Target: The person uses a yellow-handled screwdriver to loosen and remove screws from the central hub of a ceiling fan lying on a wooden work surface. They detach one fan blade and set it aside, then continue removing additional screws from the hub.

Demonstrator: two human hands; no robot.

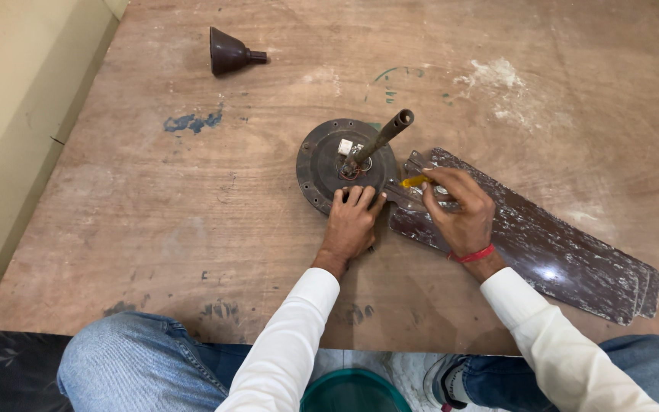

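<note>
Left hand (pixel 352 221) flat on motor (pixel 345 164); right hand (pixel 459 206) grips screwdriver (pixel 413 181).

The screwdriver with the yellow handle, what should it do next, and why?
Probably turn in place. The right hand holds the screwdriver down where the blades meet the round fan motor, and the left hand already presses on the motor's edge.

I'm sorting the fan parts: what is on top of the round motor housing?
On the round motor housing stand a tilted metal rod, a small white block and wiring at the rod's base. The left hand covers its near edge, so that part is hidden.
</note>
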